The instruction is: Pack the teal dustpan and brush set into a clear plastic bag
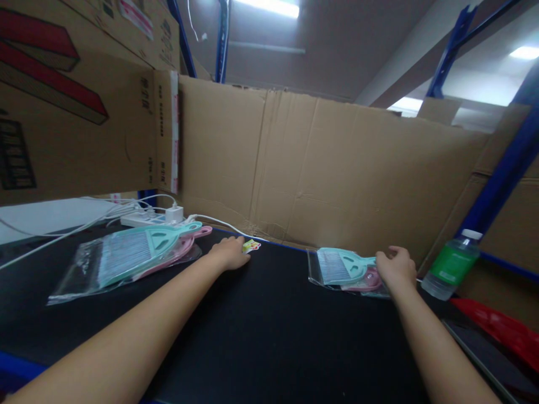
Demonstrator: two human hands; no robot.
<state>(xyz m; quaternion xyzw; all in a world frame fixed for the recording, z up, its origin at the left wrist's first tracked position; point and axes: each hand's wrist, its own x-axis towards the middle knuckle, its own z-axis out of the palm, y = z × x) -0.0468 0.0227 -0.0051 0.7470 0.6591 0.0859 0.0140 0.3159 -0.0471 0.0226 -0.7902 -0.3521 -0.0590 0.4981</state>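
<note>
My left hand (pixel 229 253) is on the black tabletop with its fingers curled down. A small, colourful, cut-out sticker (pixel 252 246) pokes out from under its fingertips. On the right, my right hand (pixel 396 268) is closed around the handle end of a hand brush and dustpan set (pixel 340 266), pale green and pink in a clear bag. The fingertips there are partly hidden. A second bagged set of hand brush and dustpan (pixel 138 252) lies flat to the left of my left hand, untouched.
Behind the black tabletop (pixel 269 336) stands a cardboard panel (pixel 337 174). A power strip (pixel 143 217) with white cables is at back left, under a large carton (pixel 84 112). On the right are a green-labelled bottle (pixel 452 266), a red bag (pixel 501 325) and a dark flat device (pixel 484 359).
</note>
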